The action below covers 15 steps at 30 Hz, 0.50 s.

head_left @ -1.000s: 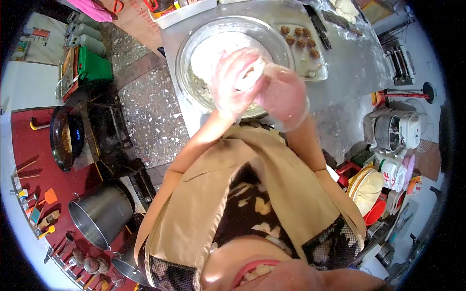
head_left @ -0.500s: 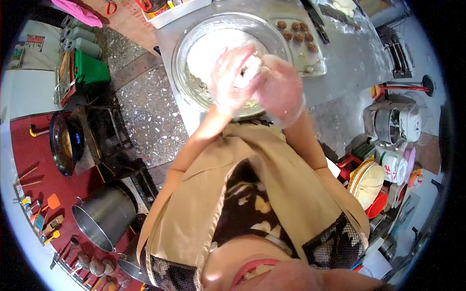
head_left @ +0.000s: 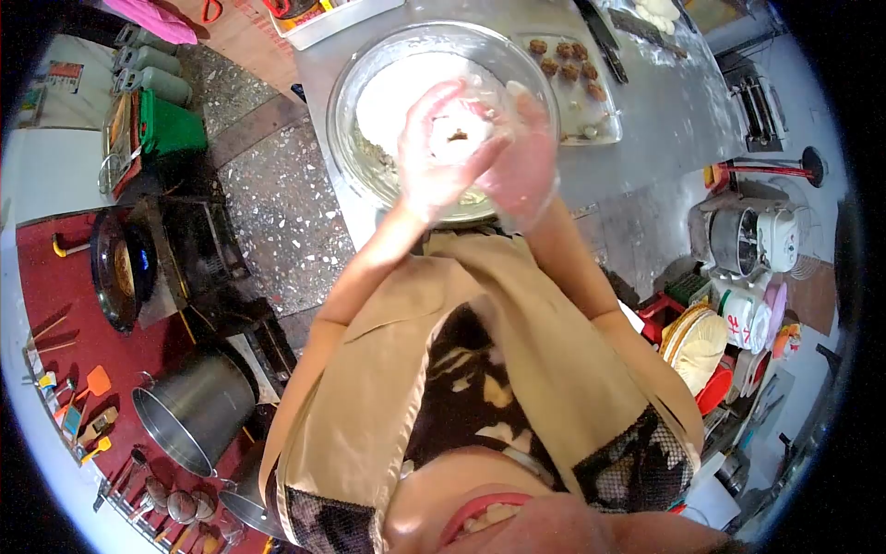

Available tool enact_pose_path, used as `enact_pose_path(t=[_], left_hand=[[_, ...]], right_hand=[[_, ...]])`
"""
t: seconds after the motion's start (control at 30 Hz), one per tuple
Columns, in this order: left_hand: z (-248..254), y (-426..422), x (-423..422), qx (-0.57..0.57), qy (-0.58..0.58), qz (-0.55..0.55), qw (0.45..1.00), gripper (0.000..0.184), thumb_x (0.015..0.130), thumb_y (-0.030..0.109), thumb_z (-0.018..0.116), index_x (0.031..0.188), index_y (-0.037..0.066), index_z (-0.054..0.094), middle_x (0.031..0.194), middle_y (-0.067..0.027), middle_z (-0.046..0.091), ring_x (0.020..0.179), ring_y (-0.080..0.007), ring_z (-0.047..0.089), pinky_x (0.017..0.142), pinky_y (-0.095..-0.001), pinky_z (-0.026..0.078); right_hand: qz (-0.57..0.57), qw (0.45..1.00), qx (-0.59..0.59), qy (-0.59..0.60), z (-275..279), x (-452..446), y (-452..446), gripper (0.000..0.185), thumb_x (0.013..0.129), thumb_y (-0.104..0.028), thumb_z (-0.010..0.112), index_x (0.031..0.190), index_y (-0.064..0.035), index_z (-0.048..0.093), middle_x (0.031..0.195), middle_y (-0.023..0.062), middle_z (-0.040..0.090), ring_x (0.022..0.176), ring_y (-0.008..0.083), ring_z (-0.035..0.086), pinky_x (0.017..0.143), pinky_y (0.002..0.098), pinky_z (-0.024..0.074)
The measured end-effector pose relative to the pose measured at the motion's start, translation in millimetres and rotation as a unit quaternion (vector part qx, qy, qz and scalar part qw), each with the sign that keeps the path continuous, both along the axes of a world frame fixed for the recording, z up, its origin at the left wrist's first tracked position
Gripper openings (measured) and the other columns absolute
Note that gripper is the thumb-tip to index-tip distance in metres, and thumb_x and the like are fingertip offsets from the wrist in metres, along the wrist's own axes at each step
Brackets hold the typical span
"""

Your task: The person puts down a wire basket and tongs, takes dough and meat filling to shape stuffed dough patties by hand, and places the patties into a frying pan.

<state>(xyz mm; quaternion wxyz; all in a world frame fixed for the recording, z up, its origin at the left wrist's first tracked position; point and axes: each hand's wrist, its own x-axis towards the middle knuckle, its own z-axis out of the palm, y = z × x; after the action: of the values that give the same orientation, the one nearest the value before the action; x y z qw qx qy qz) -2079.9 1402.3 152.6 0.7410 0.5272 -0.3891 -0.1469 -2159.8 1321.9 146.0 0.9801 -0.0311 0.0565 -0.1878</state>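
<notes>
Above a wide clear bowl (head_left: 343, 120), both hands meet around a ball of white dough (head_left: 456, 138) with a small dark brown opening in its middle. My left hand (head_left: 429, 157) curls round its near left side, fingers and thumb bent. My right hand (head_left: 526, 162), in what looks like a thin clear glove, presses against the right side. White flour (head_left: 383, 97) fills much of the bowl. To the right, several brown balls (head_left: 569, 70) sit on a shallow tray (head_left: 577, 134).
The metal table (head_left: 664, 120) carries a dark long tool (head_left: 602, 42), white dough pieces (head_left: 657, 11) and a white bin (head_left: 351, 20). At the left are a wok (head_left: 120, 268) and a large pot (head_left: 194, 406). A mixer (head_left: 752, 238) stands at the right.
The dough has turned between the hands, and its brown opening now faces the camera more. The right hand has moved slightly left and upward; the view has shifted a little.
</notes>
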Motion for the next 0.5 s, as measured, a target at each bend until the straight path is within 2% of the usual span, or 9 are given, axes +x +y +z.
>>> enact_pose_path(t=[0.03,0.1,0.13,0.23,0.27,0.3,0.37,0.43,0.5], left_hand=[[-7,-3,2,-0.001,0.000,-0.001,1.000,0.076,0.064,0.021,0.082,0.128,0.004,0.045,0.109,-0.0151,0.061,0.102,-0.0295,0.061,0.094,-0.0418,0.045],[-20,-9,7,0.028,-0.308,0.037,0.950,0.080,0.065,0.028,0.082,0.130,0.003,0.043,0.112,-0.0178,0.060,0.103,-0.0315,0.060,0.093,-0.0420,0.045],[-12,1,3,0.097,-0.250,0.046,0.962,0.085,0.064,0.035,0.081,0.132,0.003,0.042,0.114,-0.0189,0.058,0.103,-0.0326,0.060,0.095,-0.0427,0.042],[9,11,19,0.065,-0.299,0.084,0.948,0.087,0.063,0.039,0.081,0.132,0.003,0.042,0.117,-0.0198,0.057,0.104,-0.0346,0.059,0.097,-0.0452,0.040],[11,13,25,0.056,-0.284,0.058,0.955,0.086,0.063,0.040,0.081,0.131,0.003,0.043,0.119,-0.0194,0.057,0.104,-0.0347,0.059,0.099,-0.0466,0.038],[12,15,30,0.047,-0.269,0.033,0.961,0.086,0.062,0.041,0.081,0.131,0.003,0.044,0.121,-0.0191,0.057,0.105,-0.0349,0.059,0.100,-0.0480,0.037],[18,10,37,0.031,-0.385,-0.081,0.919,0.078,0.063,0.038,0.081,0.125,0.002,0.051,0.119,-0.0144,0.060,0.106,-0.0317,0.060,0.102,-0.0475,0.036],[12,11,29,-0.018,-0.321,-0.041,0.946,0.064,0.063,0.030,0.082,0.117,0.003,0.058,0.114,-0.0099,0.063,0.105,-0.0298,0.061,0.103,-0.0457,0.037],[0,10,25,-0.033,-0.243,-0.041,0.969,0.066,0.072,0.017,0.079,0.127,0.000,0.047,0.098,-0.0106,0.064,0.100,-0.0257,0.060,0.097,-0.0414,0.042]], right_hand=[[-0.033,0.999,0.030,-0.011,-8,5,4,0.050,0.092,-0.036,0.044,0.125,0.0020,0.046,0.115,0.0146,0.058,0.107,0.0279,0.055,0.093,0.0416,0.0444],[-0.055,0.997,-0.031,0.043,-23,10,4,0.051,0.092,-0.038,0.042,0.123,0.0023,0.046,0.112,0.0152,0.058,0.105,0.0283,0.057,0.092,0.0416,0.0452],[-0.078,0.988,-0.090,0.094,-29,12,3,0.053,0.092,-0.040,0.040,0.122,0.0026,0.047,0.110,0.0157,0.059,0.102,0.0288,0.058,0.092,0.0416,0.0460],[-0.058,0.995,-0.042,0.064,16,12,9,0.051,0.094,-0.040,0.041,0.121,0.0017,0.050,0.115,0.0150,0.059,0.106,0.0264,0.058,0.094,0.0370,0.0464],[-0.062,0.958,-0.200,0.196,29,8,11,0.053,0.093,-0.044,0.038,0.119,0.0014,0.050,0.110,0.0146,0.060,0.098,0.0267,0.060,0.088,0.0386,0.0487],[-0.026,0.980,-0.132,0.149,22,11,8,0.054,0.093,-0.047,0.037,0.117,0.0001,0.051,0.106,0.0137,0.060,0.096,0.0265,0.060,0.087,0.0395,0.0491],[0.017,0.992,-0.061,0.107,16,15,7,0.055,0.092,-0.049,0.036,0.115,-0.0013,0.051,0.103,0.0128,0.061,0.094,0.0262,0.060,0.086,0.0404,0.0494],[0.039,0.999,0.022,-0.002,21,11,1,0.054,0.093,-0.049,0.035,0.115,-0.0028,0.051,0.104,0.0122,0.061,0.097,0.0261,0.059,0.087,0.0408,0.0488],[0.049,0.992,0.044,-0.104,3,12,-1,0.055,0.094,-0.048,0.034,0.120,-0.0015,0.050,0.111,0.0143,0.060,0.101,0.0271,0.058,0.090,0.0415,0.0471]])
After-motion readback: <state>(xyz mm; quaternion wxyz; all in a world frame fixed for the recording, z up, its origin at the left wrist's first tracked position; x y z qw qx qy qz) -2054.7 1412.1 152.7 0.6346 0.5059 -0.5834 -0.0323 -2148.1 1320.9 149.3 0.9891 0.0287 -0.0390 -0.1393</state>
